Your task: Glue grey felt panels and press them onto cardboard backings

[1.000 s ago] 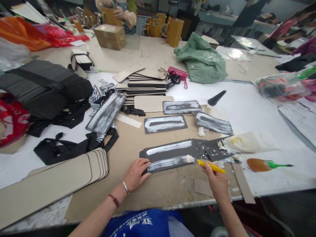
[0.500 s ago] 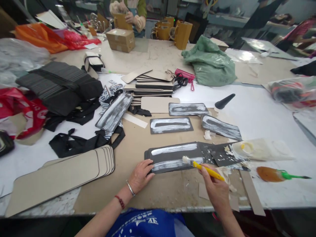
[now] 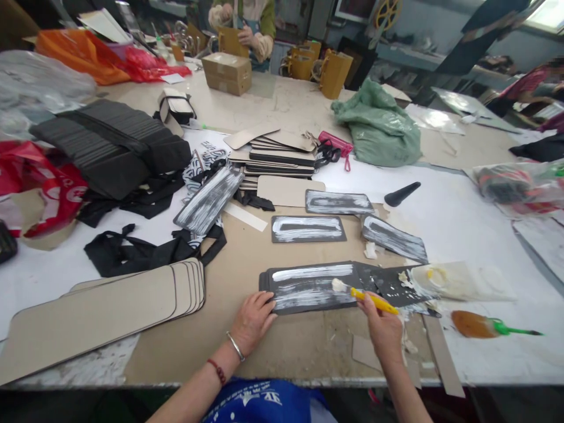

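My right hand [image 3: 382,329] is closed round a yellow-handled brush [image 3: 374,301], whose whitish bristles touch a black panel [image 3: 312,286] streaked with white paste. At that panel's left end, the fingertips of my left hand [image 3: 252,322] rest on the edge, fingers somewhat spread and holding nothing. Behind it lie a smaller pasted black piece [image 3: 308,229], another [image 3: 338,202] and a tilted one [image 3: 394,238]. One more pasted piece [image 3: 208,200] leans over black straps on the left. A paste-spotted dark sheet [image 3: 388,282] adjoins the panel's right end.
Beige boards [image 3: 101,314] are stacked at front left, more boards [image 3: 282,154] behind. A glue bottle [image 3: 476,324] with a green nozzle lies right. Further back are a black bundle [image 3: 110,144], a green bag [image 3: 381,126] and a carton [image 3: 227,73]. Another person [image 3: 259,44] stands across the table.
The brush has moved slightly over the panel, and white streaks now cover more of its middle. My left hand stays at the panel's left end. The camera view has shifted a little.
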Motion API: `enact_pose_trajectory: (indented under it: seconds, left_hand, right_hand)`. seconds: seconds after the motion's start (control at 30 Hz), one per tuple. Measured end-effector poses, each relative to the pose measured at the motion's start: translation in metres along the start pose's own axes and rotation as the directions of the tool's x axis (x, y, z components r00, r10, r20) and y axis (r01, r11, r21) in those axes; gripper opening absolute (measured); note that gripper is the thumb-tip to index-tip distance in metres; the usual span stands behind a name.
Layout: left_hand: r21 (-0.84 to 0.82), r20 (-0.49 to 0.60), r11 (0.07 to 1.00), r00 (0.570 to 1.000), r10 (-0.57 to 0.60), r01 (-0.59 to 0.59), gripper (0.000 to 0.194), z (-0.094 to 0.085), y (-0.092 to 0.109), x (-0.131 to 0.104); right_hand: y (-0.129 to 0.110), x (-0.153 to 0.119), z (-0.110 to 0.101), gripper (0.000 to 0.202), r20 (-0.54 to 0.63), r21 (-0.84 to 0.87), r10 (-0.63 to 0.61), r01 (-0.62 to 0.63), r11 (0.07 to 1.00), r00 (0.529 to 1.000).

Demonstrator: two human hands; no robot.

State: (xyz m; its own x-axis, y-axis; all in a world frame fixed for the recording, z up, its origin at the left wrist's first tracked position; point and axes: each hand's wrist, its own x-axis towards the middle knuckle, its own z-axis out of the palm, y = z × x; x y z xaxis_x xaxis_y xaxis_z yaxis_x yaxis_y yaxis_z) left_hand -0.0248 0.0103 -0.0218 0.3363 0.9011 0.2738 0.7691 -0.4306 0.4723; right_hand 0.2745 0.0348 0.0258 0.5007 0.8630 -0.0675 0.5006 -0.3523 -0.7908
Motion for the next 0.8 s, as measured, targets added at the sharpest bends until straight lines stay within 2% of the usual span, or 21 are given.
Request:
enact_pose_trajectory:
  seconds: [0.07, 0.13, 0.23, 0.3, 0.4, 0.47, 0.57, 0.67, 0.73, 0.8]
  left_hand:
    - [-0.028, -0.005, 0.999, 1.000, -0.019, 0.019, 0.021, 0.000, 0.001, 0.000]
    - [-0.063, -0.009, 0.997, 0.999, -0.048, 0.047, 0.022, 0.001, 0.003, 0.001]
    - [-0.109, -0.030, 0.987, 0.993, -0.118, 0.115, 0.016, 0.007, 0.006, 0.003]
    - [-0.140, -0.081, 0.973, 0.977, -0.197, 0.185, 0.015, 0.014, 0.010, 0.003]
    - [-0.212, -0.163, 0.926, 0.923, -0.349, 0.313, 0.025, 0.024, 0.015, 0.004]
    - [-0.268, -0.176, 0.883, 0.881, -0.439, 0.386, 0.033, 0.029, 0.017, 0.006]
    - [-0.344, -0.149, 0.795, 0.807, -0.571, 0.499, 0.035, 0.034, 0.017, 0.010]
    - [-0.367, -0.081, 0.709, 0.739, -0.669, 0.602, 0.029, 0.034, 0.014, 0.017]
    - [-0.357, -0.052, 0.687, 0.721, -0.691, 0.633, 0.026, 0.031, 0.013, 0.022]
    - [-0.341, -0.061, 0.704, 0.733, -0.678, 0.623, 0.025, 0.023, 0.016, 0.025]
  right_hand:
    - [0.008, 0.017, -0.022, 0.049, -0.111, -0.132, -0.092, 0.077, 0.988, 0.990]
    - [0.009, 0.024, -0.028, 0.047, -0.146, -0.274, -0.271, 0.224, 0.935, 0.951]
    - [0.007, 0.013, -0.012, 0.039, -0.017, -0.382, -0.521, 0.476, 0.792, 0.854]
    - [0.001, -0.005, 0.004, 0.031, 0.093, -0.368, -0.597, 0.585, 0.723, 0.797]
    - [-0.012, -0.030, 0.013, 0.025, 0.208, -0.226, -0.634, 0.667, 0.709, 0.745]
    - [-0.021, -0.037, 0.009, 0.024, 0.204, -0.143, -0.643, 0.672, 0.727, 0.738]
    - [-0.025, -0.030, 0.000, 0.022, 0.129, -0.161, -0.642, 0.655, 0.738, 0.756]
    - [-0.015, -0.023, 0.005, 0.023, 0.176, -0.187, -0.651, 0.674, 0.715, 0.739]
    - [-0.005, -0.026, 0.013, 0.026, 0.234, -0.197, -0.662, 0.701, 0.685, 0.712]
    - [0.004, -0.032, 0.021, 0.029, 0.259, -0.215, -0.671, 0.719, 0.661, 0.694]
